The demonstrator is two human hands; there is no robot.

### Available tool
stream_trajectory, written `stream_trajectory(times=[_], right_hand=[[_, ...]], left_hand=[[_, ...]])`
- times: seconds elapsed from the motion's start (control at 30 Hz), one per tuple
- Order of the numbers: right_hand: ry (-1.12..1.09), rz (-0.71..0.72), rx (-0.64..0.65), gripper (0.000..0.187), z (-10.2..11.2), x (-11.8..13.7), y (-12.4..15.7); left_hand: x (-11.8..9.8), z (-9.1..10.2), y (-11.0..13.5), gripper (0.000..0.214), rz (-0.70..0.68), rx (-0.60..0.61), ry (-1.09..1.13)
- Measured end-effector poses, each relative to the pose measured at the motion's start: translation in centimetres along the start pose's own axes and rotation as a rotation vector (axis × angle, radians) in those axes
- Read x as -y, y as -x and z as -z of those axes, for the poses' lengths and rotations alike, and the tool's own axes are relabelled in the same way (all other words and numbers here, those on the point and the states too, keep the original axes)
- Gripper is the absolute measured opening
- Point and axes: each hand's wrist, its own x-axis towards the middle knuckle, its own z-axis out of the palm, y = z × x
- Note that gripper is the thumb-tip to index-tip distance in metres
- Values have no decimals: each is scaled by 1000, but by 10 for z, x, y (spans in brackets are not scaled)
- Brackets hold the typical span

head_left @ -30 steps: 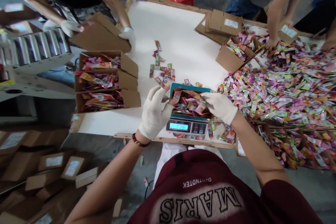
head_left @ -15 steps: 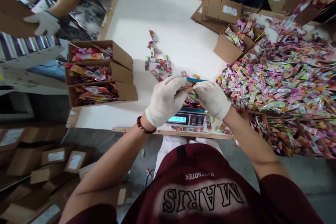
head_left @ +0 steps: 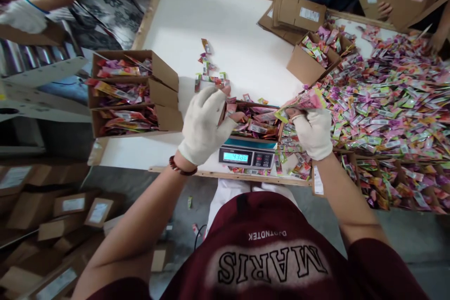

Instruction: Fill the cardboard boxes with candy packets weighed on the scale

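Right hand point(head_left: 314, 133), right of centre: thumb and fingers pinch a bunch of packets point(head_left: 308, 99), held just right of the box point(head_left: 256, 139) on the scale point(head_left: 246, 151). Left hand point(head_left: 202, 126), frame centre: fingers and thumb spread at the box's left end; can't tell if it touches the cardboard.

Step in hand reads to me as handling packets at the weighed box. I'd keep the pinch firm: the bunch fans out past the fingers and outer ones could slip. I'd move it level, clear of the box's right wall, and keep both wrists off the scale so the display point(head_left: 235, 156) isn't skewed. Digits too unclear for me to trust.

Edges: the wooden rail point(head_left: 281, 181) runs close below the scale, so little margin lower centre. Right side is tight: heap point(head_left: 379, 103) right behind the right hand, loose packets point(head_left: 298, 155) below it. On the left, flaps of the filled boxes point(head_left: 168, 117) sit near the left hand; I'd not swing wide there. Best room is upper centre, on the white table point(head_left: 183, 18), past the scattered packets point(head_left: 211, 78).
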Motion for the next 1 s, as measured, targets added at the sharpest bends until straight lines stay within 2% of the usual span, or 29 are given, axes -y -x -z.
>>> stream_trajectory(times=[0.07, 0.13, 0.2, 0.33, 0.4, 0.47, 0.57, 0.63, 0.77, 0.87, 1.0], right_hand=[[-95, -33, -12, 19, -8, 13, -7], [-197, -58, -35, 23, -15, 20, -12], [-269, -75, -66, 24, -16, 21, -16], [-233, -116, -164, 21, 0, 7, -13], [-143, -146, -210, 27, 10, 0, -8], [-73, -168, -225, 38, 17, -5, -3], [-34, -182, -229, 49, 19, -6, 3], [-23, -178, -230, 51, 18, -4, 5], [-52, -152, -171, 50, 16, 1, 5], [-94, -142, -110, 47, 14, 4, 2], [-89, -132, -59, 46, 7, 6, -3]], left_hand=[[-13, 7, -6, 54, -38, 57, 174], [-19, 5, -10, 36, -53, 136, 257], [-16, -3, -12, 18, -60, 184, 229], [6, -21, -12, 23, -130, 273, 113], [14, -24, -10, 31, -171, 307, 43], [17, -18, -7, 34, -176, 270, -21], [21, 1, 1, 28, -128, 135, -76], [26, 16, 11, 22, -100, 69, -96], [37, 37, 31, 20, -66, 40, -88], [37, 41, 40, 19, -39, 50, -51], [24, 37, 42, 21, -47, 61, -34]])
